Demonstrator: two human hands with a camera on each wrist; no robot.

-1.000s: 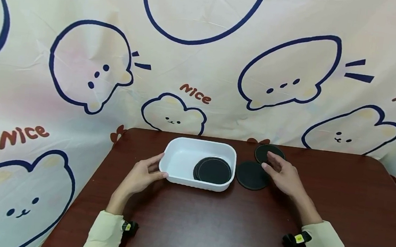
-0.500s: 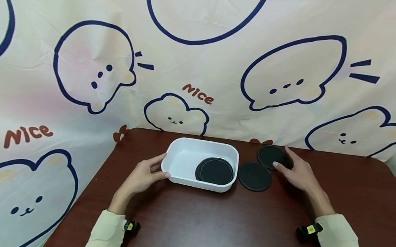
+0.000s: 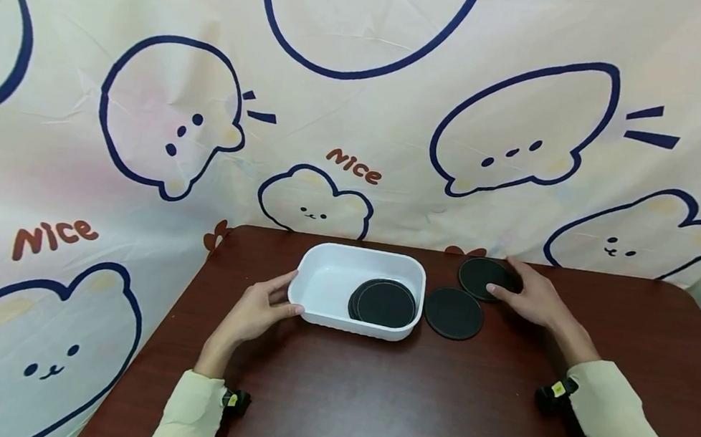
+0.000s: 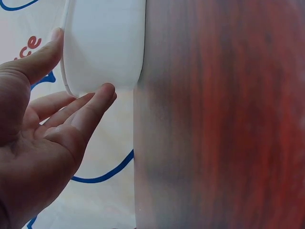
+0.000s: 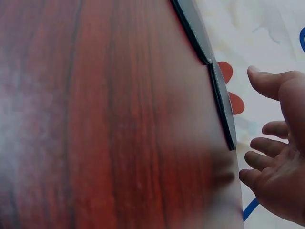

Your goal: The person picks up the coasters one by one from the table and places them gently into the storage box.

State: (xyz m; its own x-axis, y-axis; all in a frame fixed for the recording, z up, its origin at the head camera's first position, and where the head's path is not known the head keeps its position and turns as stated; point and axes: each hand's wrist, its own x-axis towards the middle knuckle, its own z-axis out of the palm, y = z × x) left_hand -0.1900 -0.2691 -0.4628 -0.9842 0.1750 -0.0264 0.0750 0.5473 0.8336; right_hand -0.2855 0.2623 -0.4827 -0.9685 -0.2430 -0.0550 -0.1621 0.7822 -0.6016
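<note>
A white plastic basin stands near the table's back edge. My left hand holds its left end, thumb at the front corner and fingers at the side; the left wrist view shows them against the basin wall. Inside, at the right, lie overlapping black round coasters, how many I cannot tell. Two more lie right of the basin: a near coaster and a far coaster. Beside the far one is my right hand, its thumb and fingers spread apart. In the right wrist view a gap separates them from the coaster.
The dark brown wooden table stretches toward me in front of the basin. A cream cloth printed with blue-outlined bears hangs right behind the table's back edge. Each wrist wears a small black camera.
My right hand has shifted right, from above both loose coasters to the right side of the far one. The left hand stays at the basin. The whole head view has drifted slightly.
</note>
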